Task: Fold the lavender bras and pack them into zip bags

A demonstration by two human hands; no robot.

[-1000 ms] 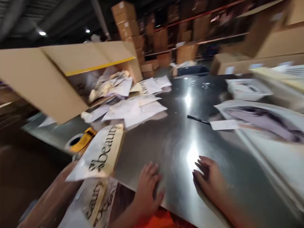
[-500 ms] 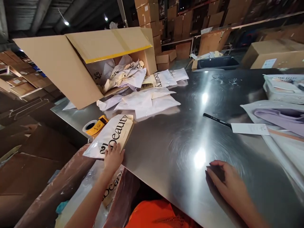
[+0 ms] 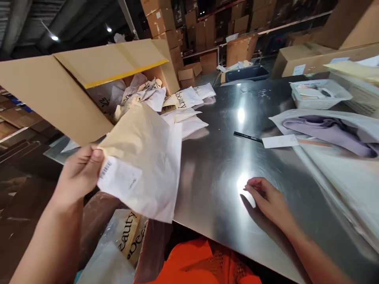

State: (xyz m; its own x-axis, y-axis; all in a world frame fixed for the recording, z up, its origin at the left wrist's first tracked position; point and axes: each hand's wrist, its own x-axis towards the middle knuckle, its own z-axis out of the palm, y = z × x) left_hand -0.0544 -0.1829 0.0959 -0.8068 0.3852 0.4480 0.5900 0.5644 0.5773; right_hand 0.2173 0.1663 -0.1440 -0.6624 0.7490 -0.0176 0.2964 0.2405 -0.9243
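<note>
A steel table (image 3: 225, 157) is seen with an open box (image 3: 59, 94) at ten o'clock and, at eight o'clock, a mailer (image 3: 145, 157) pinched by one corner in the left hand (image 3: 78, 173), raised clear of the table edge. The right hand (image 3: 268, 199) is rested flat, fingers loosely apart, holding nothing. The mailer could be dropped, so thin a corner pinch being easily slipped; half a second ago it was lying printed side up on the table under that hand.

The left hand (image 3: 78, 173) has lifted the cream pouch (image 3: 142, 165) off the worktop (image 3: 225, 165) edge — half a second ago it lay flat at eight o'clock, print up; now it hangs pinched in a corner grip, blank label side showing. The right hand (image 3: 268, 201) has crept slightly toward twelve o'clock.
</note>
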